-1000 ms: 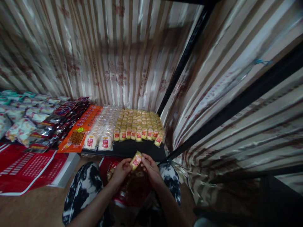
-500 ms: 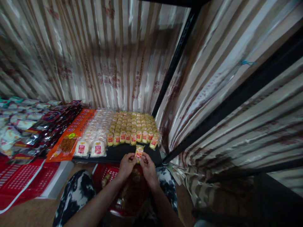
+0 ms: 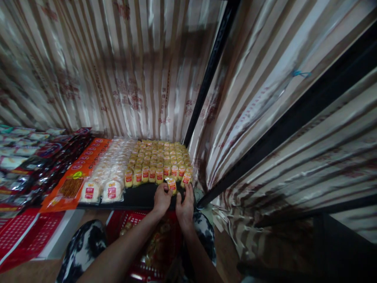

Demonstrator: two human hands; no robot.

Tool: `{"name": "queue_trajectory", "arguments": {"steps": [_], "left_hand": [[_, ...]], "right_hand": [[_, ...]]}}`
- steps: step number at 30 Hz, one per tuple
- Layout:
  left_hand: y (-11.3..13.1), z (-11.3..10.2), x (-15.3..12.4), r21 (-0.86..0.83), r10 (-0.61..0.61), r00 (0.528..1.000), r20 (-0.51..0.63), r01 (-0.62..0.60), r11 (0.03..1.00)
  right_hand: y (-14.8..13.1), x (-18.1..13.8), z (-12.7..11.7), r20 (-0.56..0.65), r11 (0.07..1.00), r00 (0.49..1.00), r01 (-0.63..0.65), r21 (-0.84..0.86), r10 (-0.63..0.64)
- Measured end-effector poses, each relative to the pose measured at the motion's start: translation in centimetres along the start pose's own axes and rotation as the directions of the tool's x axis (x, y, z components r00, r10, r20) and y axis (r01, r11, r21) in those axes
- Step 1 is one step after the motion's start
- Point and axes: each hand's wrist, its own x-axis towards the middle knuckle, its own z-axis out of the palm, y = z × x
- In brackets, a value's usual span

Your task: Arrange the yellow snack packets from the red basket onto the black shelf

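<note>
My left hand [image 3: 161, 198] and my right hand [image 3: 185, 204] reach side by side onto a low black shelf [image 3: 138, 197]. Between their fingertips they pinch one small yellow snack packet with a red-and-white label [image 3: 171, 184], set down at the front of the rows of the same yellow packets [image 3: 159, 157]. The packet touches the front row, between its neighbours. Below my forearms a red plastic basket [image 3: 138, 220] with more packets sits between my knees.
Left of the yellow rows lie pale round buns in clear wrap [image 3: 110, 173], then orange packets [image 3: 76, 177] and dark packets [image 3: 44, 165]. Striped shiny curtains hang behind and to the right, with black frame bars [image 3: 206, 74]. Red flattened crates [image 3: 20, 232] lie at lower left.
Both hands have carried the yellow packet forward from above the basket to the front row on the shelf. The camera has tilted and shifted with them.
</note>
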Motion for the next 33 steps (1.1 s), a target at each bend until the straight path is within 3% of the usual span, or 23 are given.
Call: {"name": "queue_trajectory", "arguments": {"steps": [5,10,24,33], "left_hand": [[1.3,0.5,0.5,0.146,0.064,0.998,-0.027,-0.06,0.987],[2.8,0.8,0.6,0.186,0.065,0.998,-0.02,-0.061,0.981],[3.6,1.1,1.9,0.413,0.165,0.983,0.075,-0.182,0.893],[5.0,1.3,1.7,0.402,0.16,0.982,0.096,-0.185,0.897]], "right_hand": [[0.9,1.2,0.4,-0.008,0.992,0.998,0.063,-0.105,-0.064],[1.7,1.8,0.5,-0.012,0.985,0.995,0.101,-0.14,-0.104],[2.0,1.4,0.6,-0.035,0.973,0.988,0.142,-0.181,-0.15],[2.7,1.6,0.9,0.004,0.975,0.991,0.131,-0.179,-0.133]]}}
